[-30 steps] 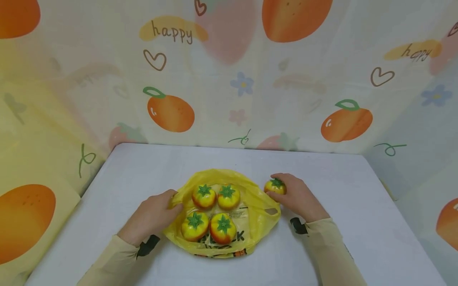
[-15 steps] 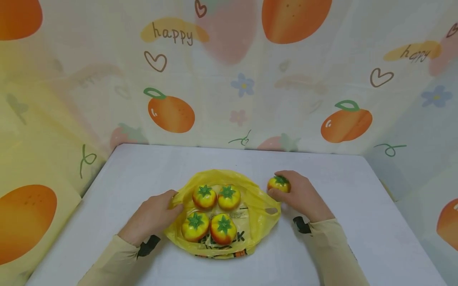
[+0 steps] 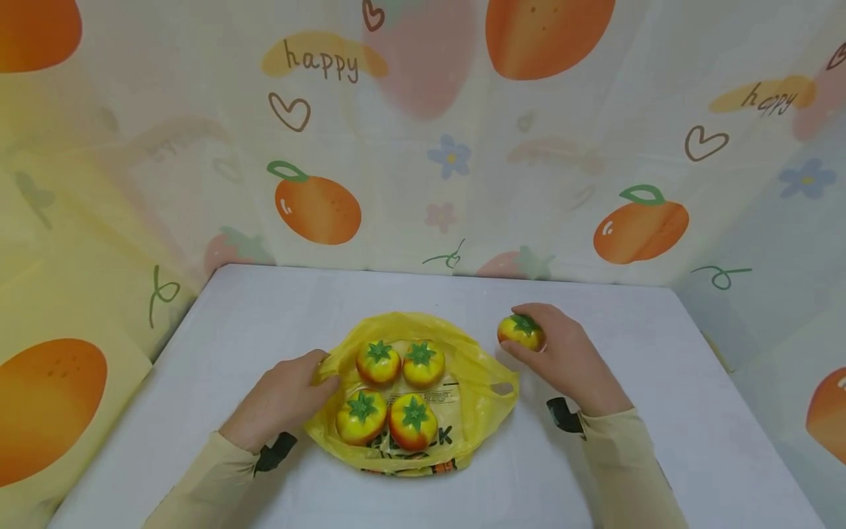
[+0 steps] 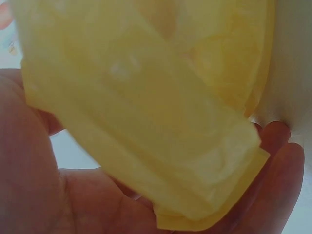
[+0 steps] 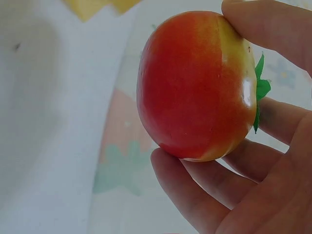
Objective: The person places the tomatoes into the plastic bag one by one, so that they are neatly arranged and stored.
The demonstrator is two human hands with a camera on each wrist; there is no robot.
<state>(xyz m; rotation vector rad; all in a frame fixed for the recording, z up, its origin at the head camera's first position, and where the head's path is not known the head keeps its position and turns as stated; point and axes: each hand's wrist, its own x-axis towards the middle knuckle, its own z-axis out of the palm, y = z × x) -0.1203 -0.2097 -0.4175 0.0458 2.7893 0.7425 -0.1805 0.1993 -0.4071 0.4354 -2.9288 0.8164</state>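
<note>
A yellow plastic bag [image 3: 476, 426] lies spread on the table with its mouth facing up. Several red-and-yellow toy tomatoes [image 3: 413, 422] with green star-shaped tops sit inside it. At the bag's left rim, my left hand [image 3: 280, 400] holds the plastic between thumb and fingers; the left wrist view shows the yellow film [image 4: 146, 112] hiding part of those fingers. My right hand [image 3: 562, 356] grips another toy tomato [image 3: 518, 333] to the right of the bag. In the right wrist view, thumb and fingertips surround this tomato [image 5: 195, 87], and its red underside shows.
The white table [image 3: 595, 301] has its back edge against a hanging cloth [image 3: 396, 147] printed with fruit, hearts and flowers. More cloth hangs along the left and right sides.
My right hand has lifted the toy tomato and shifted slightly right and away from the bag. The left hand and the bag have hardly moved.
</note>
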